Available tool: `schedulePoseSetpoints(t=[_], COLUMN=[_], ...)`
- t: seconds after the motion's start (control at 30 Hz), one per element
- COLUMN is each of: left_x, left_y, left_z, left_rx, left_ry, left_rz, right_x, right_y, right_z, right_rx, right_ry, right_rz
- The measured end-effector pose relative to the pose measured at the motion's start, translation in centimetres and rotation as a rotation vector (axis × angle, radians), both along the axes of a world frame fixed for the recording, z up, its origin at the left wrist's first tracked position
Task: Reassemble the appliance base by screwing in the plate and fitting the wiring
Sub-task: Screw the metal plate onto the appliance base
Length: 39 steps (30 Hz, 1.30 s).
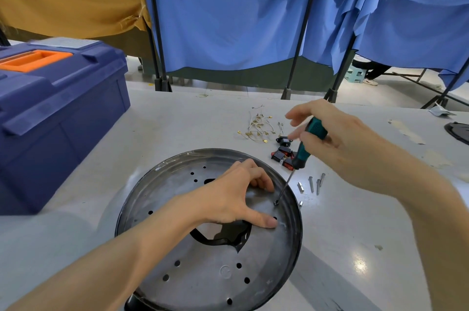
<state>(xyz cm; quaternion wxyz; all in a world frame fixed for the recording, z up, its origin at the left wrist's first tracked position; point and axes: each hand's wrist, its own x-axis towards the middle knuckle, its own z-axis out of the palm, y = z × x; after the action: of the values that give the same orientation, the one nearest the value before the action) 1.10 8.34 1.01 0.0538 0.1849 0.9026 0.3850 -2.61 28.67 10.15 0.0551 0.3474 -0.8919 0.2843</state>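
Plate (203, 272) pinned near its right rim by spread left fingers (265, 222); right fingers (313, 138) grip the screwdriver (303, 154).

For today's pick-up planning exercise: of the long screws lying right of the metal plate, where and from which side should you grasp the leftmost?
Pinch the leftmost screw by its shank near the head, coming straight down from above. It lies flat on the table, head pointing away, with a second screw close on its right, so a sideways approach would likely knock that one.

No legible text or labels
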Motion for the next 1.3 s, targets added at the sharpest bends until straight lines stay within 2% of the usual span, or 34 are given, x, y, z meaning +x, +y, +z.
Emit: schedulePoseSetpoints(t=[0.07, 0.13, 0.27, 0.4, 0.47, 0.6, 0.67, 0.77, 0.9, 0.93, 1.07, 1.17, 1.23, 1.3], left_x=[0.0, -0.1, -0.1, 0.0, 0.1, 0.7, 0.8, 0.8, 0.9, 0.9, 0.9, 0.8, 0.5, 0.1], left_y=[0.0, 0.0, 0.0, 0.4, 0.7, 1.7, 2.2, 2.4, 2.5, 2.6, 2.7, 2.7, 2.7, 2.5], left_z=[0.0, 0.0, 0.0, 0.3, 0.5, 0.8, 0.7, 0.5, 0.8, 1.0, 1.2, 0.8, 0.7, 0.6], left_rx=[-0.002, -0.007, -0.003, 0.104, 0.186, 0.341, 0.337, 0.304, 0.375, 0.39, 0.384, 0.366, 0.362, 0.36], left_ry=[-0.002, 0.003, 0.0, -0.032, -0.052, -0.058, -0.047, -0.025, -0.039, -0.036, 0.016, 0.045, 0.052, 0.036], left_rz=[-0.001, 0.0, 0.001, -0.012, -0.022, -0.01, -0.011, -0.003, 0.015, 0.024, 0.013, -0.003, -0.001, -0.008], right_x=[-0.1, 0.1, 0.5, 1.7, 2.5, 2.8, 2.6, 2.1, 1.4, 1.4, 1.8, 2.1, 1.7, 1.4], right_y=[0.6, 0.3, -0.8, -2.4, -3.4, -4.8, -4.7, -3.9, -3.2, -3.5, -5.3, -5.9, -5.6, -4.7], right_z=[0.9, 1.2, 0.9, 0.7, 0.8, 1.1, 1.2, 1.8, 2.6, 2.6, 2.1, 1.8, 1.5, 1.3], right_rx=[0.026, -0.037, -0.025, 0.158, 0.221, 0.29, 0.323, 0.25, 0.2, 0.191, 0.213, 0.23, 0.237, 0.137], right_ry=[-0.073, -0.069, 0.086, 0.43, 0.503, 0.489, 0.449, 0.217, 0.027, 0.023, 0.299, 0.402, 0.418, 0.335], right_rz=[0.02, 0.003, -0.109, -0.233, -0.298, -0.379, -0.309, -0.177, -0.156, -0.164, -0.287, -0.351, -0.344, -0.229])
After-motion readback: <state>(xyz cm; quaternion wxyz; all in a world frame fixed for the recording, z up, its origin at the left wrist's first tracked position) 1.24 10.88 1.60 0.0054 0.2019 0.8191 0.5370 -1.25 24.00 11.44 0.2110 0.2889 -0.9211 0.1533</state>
